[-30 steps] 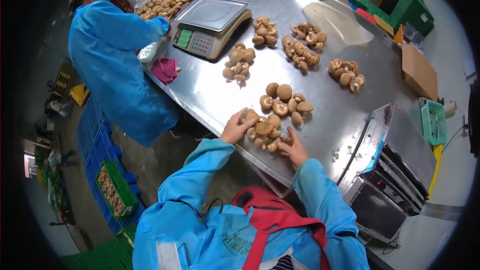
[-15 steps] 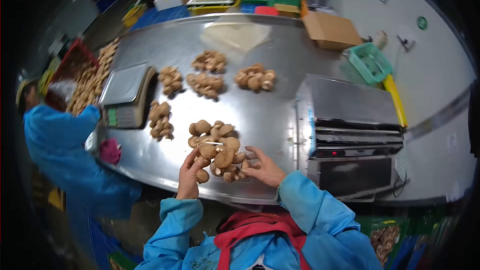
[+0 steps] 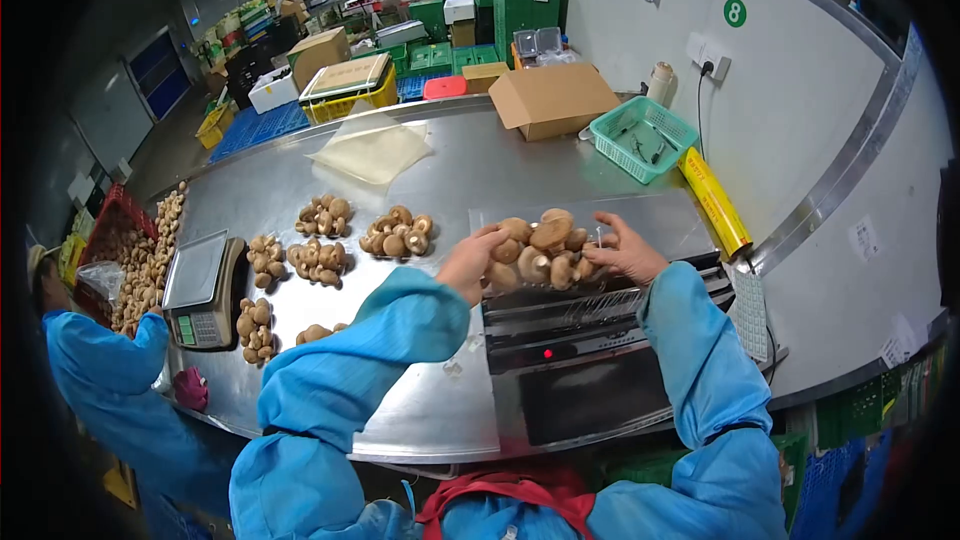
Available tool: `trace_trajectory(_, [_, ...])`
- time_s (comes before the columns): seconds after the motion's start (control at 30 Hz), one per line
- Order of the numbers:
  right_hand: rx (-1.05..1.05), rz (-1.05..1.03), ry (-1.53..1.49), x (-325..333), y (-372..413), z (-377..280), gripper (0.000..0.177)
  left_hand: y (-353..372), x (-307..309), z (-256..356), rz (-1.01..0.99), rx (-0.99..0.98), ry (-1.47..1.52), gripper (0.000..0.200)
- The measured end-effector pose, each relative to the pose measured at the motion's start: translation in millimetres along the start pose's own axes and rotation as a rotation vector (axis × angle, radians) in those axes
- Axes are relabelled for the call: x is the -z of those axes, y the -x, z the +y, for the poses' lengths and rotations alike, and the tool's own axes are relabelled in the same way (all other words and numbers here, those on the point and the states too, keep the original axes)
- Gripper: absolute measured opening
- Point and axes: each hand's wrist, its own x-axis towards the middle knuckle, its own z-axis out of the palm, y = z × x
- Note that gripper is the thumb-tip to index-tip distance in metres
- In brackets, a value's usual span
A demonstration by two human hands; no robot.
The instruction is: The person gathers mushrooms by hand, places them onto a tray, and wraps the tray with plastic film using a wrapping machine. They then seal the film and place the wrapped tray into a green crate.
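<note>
A heap of brown shiitake mushrooms (image 3: 536, 262) is held between my two hands, above the film wrapping machine (image 3: 600, 385). My left hand (image 3: 475, 262) is closed on the heap's left side. Gripping the right side is my right hand (image 3: 628, 252), its fingers bent around the edge. Whatever supports the mushrooms from beneath is mostly hidden. Shiny clear film (image 3: 605, 306) shows below the heap, toward my right sleeve. Several other mushroom piles (image 3: 397, 232) lie on the metal table to the left; one is partly covered by my left sleeve.
A scale (image 3: 205, 290) stands at the left, beside many loose mushrooms (image 3: 145, 275) and a co-worker in blue (image 3: 105, 355). Behind the machine are a green basket (image 3: 643, 138), a cardboard box (image 3: 553, 100) and a yellow roll box (image 3: 715, 202). A translucent sheet (image 3: 370, 152) lies at the back.
Both hands have carried the mushrooms from the table's front right and forward to over the wrapping machine. The camera view has turned and tilted up.
</note>
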Motion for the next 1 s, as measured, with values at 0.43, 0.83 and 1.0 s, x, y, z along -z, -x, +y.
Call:
trace_trajectory(0.43, [-0.147, 0.036, 0.171, 89, -10, 20, 0.081, -33, -49, -29, 0.254, -0.02, -0.024, 0.063])
trace_trajectory(0.83, [0.253, 0.275, 0.538, 84, -3, 18, 0.036, -22, -33, -47, 0.053, -1.172, -1.474, 0.028])
trace_trajectory(1.0, [0.14, 0.085, 0.139, 32, 37, -26, 0.033, 5, -51, -25, 0.001, -1.263, -1.183, 0.027])
